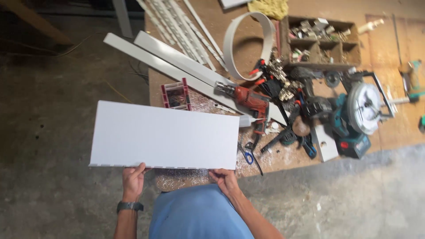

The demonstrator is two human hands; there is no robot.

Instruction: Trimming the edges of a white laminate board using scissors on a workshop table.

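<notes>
Chipboard workbench [389, 40], brown and dusted with sawdust, is standing on a mottled concrete floor [48, 132]. White rectangular panel [164, 135], smooth and matte, is lying partly over the bench's near-left corner; left hand [133, 177] and right hand [226, 179] are each gripping its near, notched edge, fingers curled and clamped on it. White trim boards [168, 59] are lying diagonally behind. Teal circular saw [361, 113], red power drill [248, 99], coiled white edge banding [248, 42], compartmented wooden hardware box [323, 42], red screw case [176, 94], blue-handled scissors [248, 156].
</notes>
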